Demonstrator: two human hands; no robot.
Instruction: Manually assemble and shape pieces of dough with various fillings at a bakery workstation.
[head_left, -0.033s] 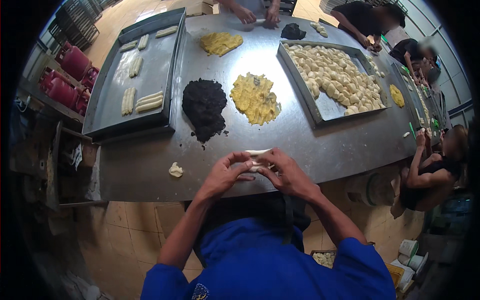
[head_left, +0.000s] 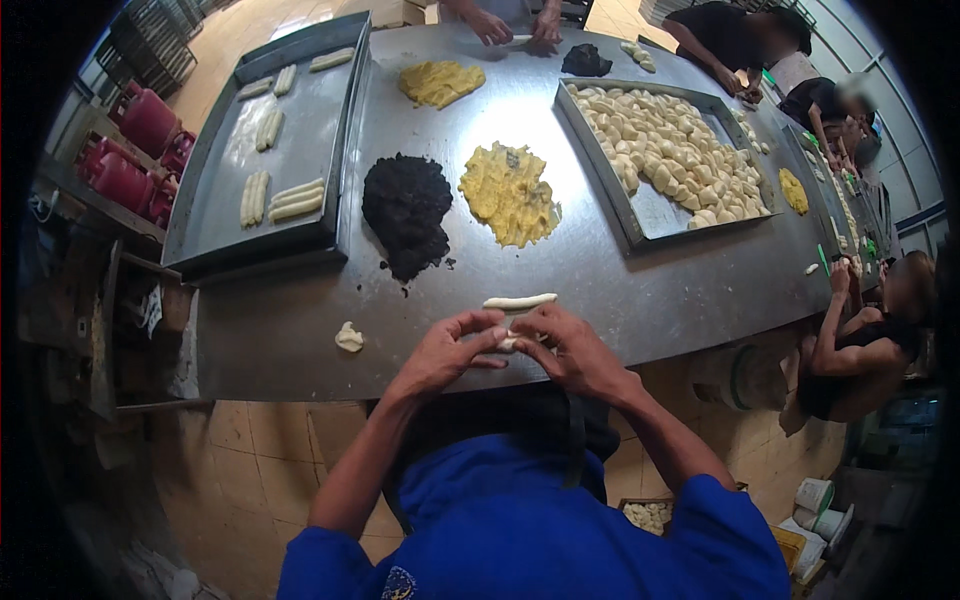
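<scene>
While a small piece of pale dough [head_left: 507,345] is pinched between the fingertips of the left hand [head_left: 447,352] and the right hand [head_left: 566,347], its outline is partly hidden by them; just beyond, a dough roll [head_left: 520,301] is laid crosswise on the metal table [head_left: 660,310]; farther out, a black mound [head_left: 407,215] and a yellow mound [head_left: 508,195] are flanked by a left tray [head_left: 310,125], in which slim rolls [head_left: 297,201] are grouped, and a right tray [head_left: 660,216], partly covered by dough chunks [head_left: 665,140].

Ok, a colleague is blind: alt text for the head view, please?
A person's left hand and right hand handle pale dough over a metal table, a dough stick just beyond. Behind, a black mound and yellow mound lie between a left tray and right tray of dough.
</scene>
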